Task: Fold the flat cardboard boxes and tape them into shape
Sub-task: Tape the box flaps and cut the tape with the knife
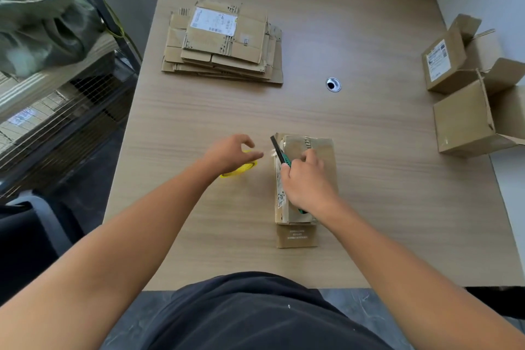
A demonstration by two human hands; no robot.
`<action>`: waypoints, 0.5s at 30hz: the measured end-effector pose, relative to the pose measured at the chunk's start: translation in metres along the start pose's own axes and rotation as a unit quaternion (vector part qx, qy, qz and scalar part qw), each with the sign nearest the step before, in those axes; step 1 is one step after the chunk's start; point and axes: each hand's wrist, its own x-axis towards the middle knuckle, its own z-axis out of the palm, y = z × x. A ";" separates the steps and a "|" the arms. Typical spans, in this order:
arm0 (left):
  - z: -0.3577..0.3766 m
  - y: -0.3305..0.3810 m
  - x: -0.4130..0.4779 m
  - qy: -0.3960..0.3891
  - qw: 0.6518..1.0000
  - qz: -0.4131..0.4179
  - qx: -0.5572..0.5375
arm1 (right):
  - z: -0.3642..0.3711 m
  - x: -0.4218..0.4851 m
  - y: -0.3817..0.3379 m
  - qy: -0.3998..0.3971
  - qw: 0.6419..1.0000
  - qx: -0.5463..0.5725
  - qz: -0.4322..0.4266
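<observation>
A folded-up cardboard box (321, 148) lies on the wooden table (369, 193) in front of me, one flap sticking out towards me. My right hand (308, 182) rests on the box and grips a green and black utility knife (279, 152), its blade end pointing up and left at the box's far left corner. My left hand (231, 153) hovers over a yellow-cored roll of clear tape (241, 169) just left of the box, fingers loosely curled; a clear tape strip seems to run from the roll to the box. A stack of flat cardboard boxes (224, 42) lies at the far left.
Three assembled boxes (466, 119) with open flaps stand at the table's right edge. A round cable grommet (333, 84) sits in the tabletop at centre. A metal wire rack (56, 111) stands left of the table, with a green bag (42, 17) above it.
</observation>
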 end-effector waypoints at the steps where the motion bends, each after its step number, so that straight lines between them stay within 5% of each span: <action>1: -0.002 0.002 0.000 -0.014 1.000 0.024 0.001 | -0.001 0.001 -0.003 -0.002 1.000 -0.018 -0.004; 6: -0.012 0.017 -0.010 0.001 0.994 0.097 0.043 | -0.003 0.007 -0.018 -0.050 0.994 -0.097 0.019; 10: -0.020 0.022 -0.028 0.106 0.984 0.138 0.046 | -0.008 0.013 -0.027 -0.116 0.986 -0.103 0.063; 15: -0.035 0.018 -0.058 0.140 0.979 0.120 -0.089 | -0.021 -0.003 -0.007 -0.023 0.996 0.089 0.017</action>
